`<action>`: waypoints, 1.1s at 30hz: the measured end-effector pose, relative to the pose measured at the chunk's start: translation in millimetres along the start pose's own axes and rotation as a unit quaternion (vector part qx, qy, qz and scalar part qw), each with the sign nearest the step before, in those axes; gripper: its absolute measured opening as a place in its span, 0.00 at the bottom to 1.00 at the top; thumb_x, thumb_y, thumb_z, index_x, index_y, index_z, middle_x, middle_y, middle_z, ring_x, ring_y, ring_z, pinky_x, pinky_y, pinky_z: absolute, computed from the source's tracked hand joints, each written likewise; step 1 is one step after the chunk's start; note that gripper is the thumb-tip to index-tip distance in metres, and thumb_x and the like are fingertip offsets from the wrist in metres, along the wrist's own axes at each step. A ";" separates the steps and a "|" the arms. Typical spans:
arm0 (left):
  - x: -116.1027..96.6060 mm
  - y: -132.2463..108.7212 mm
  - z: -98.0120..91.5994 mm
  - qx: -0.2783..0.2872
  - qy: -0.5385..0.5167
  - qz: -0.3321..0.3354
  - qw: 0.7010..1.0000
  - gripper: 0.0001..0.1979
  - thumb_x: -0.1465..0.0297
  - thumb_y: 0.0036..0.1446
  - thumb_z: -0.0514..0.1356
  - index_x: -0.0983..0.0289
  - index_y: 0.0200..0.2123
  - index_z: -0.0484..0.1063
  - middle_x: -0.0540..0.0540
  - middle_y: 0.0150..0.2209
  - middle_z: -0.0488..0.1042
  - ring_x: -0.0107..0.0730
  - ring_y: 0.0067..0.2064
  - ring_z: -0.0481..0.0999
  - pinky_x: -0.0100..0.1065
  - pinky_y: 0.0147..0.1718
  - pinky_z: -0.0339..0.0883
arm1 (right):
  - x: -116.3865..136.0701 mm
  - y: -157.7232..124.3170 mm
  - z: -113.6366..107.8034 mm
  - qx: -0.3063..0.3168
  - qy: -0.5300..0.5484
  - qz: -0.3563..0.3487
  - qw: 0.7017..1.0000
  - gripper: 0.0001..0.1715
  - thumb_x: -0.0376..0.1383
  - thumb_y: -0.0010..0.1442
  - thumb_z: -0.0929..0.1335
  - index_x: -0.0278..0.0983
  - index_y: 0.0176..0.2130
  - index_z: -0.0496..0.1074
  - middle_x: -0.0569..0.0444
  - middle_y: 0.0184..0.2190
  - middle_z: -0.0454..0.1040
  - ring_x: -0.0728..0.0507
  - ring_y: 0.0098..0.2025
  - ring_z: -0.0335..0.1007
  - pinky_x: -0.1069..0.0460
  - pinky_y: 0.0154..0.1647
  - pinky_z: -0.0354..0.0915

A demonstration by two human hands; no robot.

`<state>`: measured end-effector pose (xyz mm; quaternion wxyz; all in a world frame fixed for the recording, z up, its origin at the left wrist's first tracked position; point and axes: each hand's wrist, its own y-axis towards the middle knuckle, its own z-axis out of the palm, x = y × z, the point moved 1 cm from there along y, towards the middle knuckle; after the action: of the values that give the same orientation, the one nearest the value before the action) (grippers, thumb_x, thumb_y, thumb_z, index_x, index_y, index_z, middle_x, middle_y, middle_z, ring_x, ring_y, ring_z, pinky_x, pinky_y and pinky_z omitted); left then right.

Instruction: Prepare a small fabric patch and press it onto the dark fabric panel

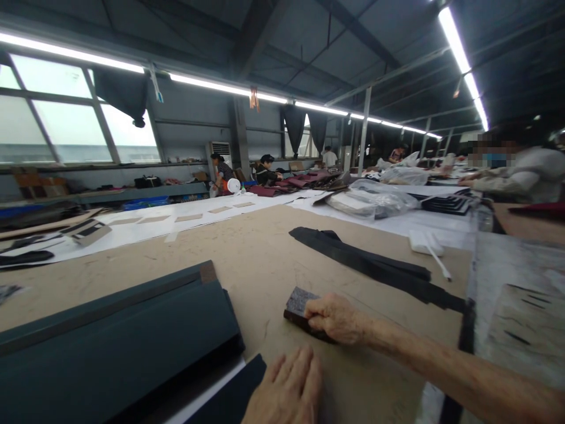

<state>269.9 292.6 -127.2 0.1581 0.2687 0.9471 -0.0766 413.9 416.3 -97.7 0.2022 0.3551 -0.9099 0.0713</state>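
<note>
My right hand [336,318] is closed round a dark block with a grey speckled top [301,299], low over the beige table covering [260,265]; whether the block touches it I cannot tell. At the bottom middle, my left hand [289,386] lies flat with fingers stretched out, beside the corner of a dark blue-green sheet [233,391]. Whether the palm rests on that sheet is hidden. To the left lies a stack of dark green panels [132,335] with a brownish strip along its upper part. Long black fabric strips [362,259] lie beyond the block.
A white device with a cable [426,242] sits near the right table edge. Farther back are clear plastic bags [371,200], black pieces [445,204] and small beige cards [189,217] on white paper. A co-worker [525,171] stands at right; others work behind.
</note>
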 end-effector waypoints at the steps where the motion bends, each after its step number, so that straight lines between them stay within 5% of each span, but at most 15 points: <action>1: -0.8 8.0 -3.8 0.004 -0.002 -0.016 1.000 0.35 0.54 0.59 0.51 0.71 0.62 0.46 0.66 0.62 0.43 0.49 0.63 0.45 0.48 0.61 0.45 | -0.7 0.6 -0.1 0.003 0.017 0.006 1.000 0.04 0.26 0.54 0.66 0.32 0.29 0.70 0.61 0.20 0.62 0.51 0.24 0.57 0.56 0.27 0.54; 6: -10.6 22.9 -12.3 -0.026 0.009 -0.149 0.989 0.37 0.57 0.57 0.51 0.78 0.60 0.46 0.71 0.62 0.41 0.52 0.64 0.40 0.52 0.62 0.36 | -6.6 1.8 0.0 0.010 0.135 0.045 0.990 0.05 0.23 0.52 0.66 0.32 0.27 0.67 0.62 0.20 0.61 0.52 0.24 0.56 0.57 0.25 0.53; 10: -2.8 24.2 -11.0 -0.082 0.031 -0.187 0.978 0.32 0.61 0.56 0.50 0.75 0.59 0.54 0.69 0.61 0.51 0.52 0.63 0.50 0.52 0.61 0.44 | -13.2 2.2 2.2 0.002 0.236 0.078 0.968 0.05 0.23 0.51 0.63 0.32 0.27 0.65 0.62 0.19 0.59 0.53 0.21 0.53 0.58 0.21 0.48; 15: 5.4 28.5 -12.4 -0.109 0.015 -0.125 0.986 0.32 0.66 0.53 0.51 0.67 0.62 0.49 0.56 0.64 0.48 0.42 0.63 0.49 0.47 0.61 0.46 | -25.2 5.9 7.6 -0.009 0.317 0.086 0.945 0.03 0.27 0.50 0.63 0.33 0.29 0.65 0.61 0.20 0.60 0.53 0.21 0.53 0.58 0.21 0.49; 19: 1.5 32.7 -9.1 -0.133 -0.044 -0.117 0.983 0.35 0.68 0.50 0.52 0.67 0.62 0.48 0.57 0.64 0.46 0.45 0.63 0.51 0.49 0.60 0.47 | -29.2 7.6 8.8 -0.009 0.360 0.083 0.929 0.05 0.33 0.44 0.64 0.33 0.27 0.65 0.60 0.20 0.60 0.53 0.21 0.52 0.57 0.21 0.48; 23: -2.1 39.0 -12.7 -0.230 -0.222 -0.243 0.916 0.15 0.65 0.51 0.53 0.61 0.38 0.75 0.55 0.40 0.75 0.42 0.43 0.71 0.39 0.43 0.60 | -23.0 5.4 6.8 -0.032 0.406 0.088 0.909 0.15 0.41 0.39 0.65 0.33 0.27 0.66 0.60 0.19 0.60 0.52 0.21 0.51 0.56 0.22 0.48; 26: -0.7 48.1 -19.7 -0.248 -0.296 -0.303 0.871 0.12 0.63 0.50 0.55 0.62 0.23 0.74 0.53 0.23 0.72 0.37 0.31 0.72 0.34 0.28 0.56 | -13.9 1.5 3.9 -0.042 0.430 0.089 0.898 0.17 0.43 0.36 0.65 0.33 0.26 0.66 0.61 0.18 0.58 0.53 0.21 0.50 0.56 0.23 0.48; 33: 12.7 67.5 -22.4 -0.297 -0.405 -0.280 0.818 0.13 0.64 0.52 0.55 0.64 0.20 0.71 0.49 0.17 0.67 0.27 0.21 0.66 0.28 0.22 0.54 | 1.5 -5.7 -0.5 -0.052 0.439 0.093 0.892 0.15 0.42 0.34 0.65 0.34 0.23 0.64 0.61 0.17 0.58 0.53 0.22 0.50 0.56 0.23 0.47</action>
<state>289.9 360.8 -114.6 0.5711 -0.1234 0.8089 0.0660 416.9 411.3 -96.6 0.5918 0.1899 -0.7598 0.1907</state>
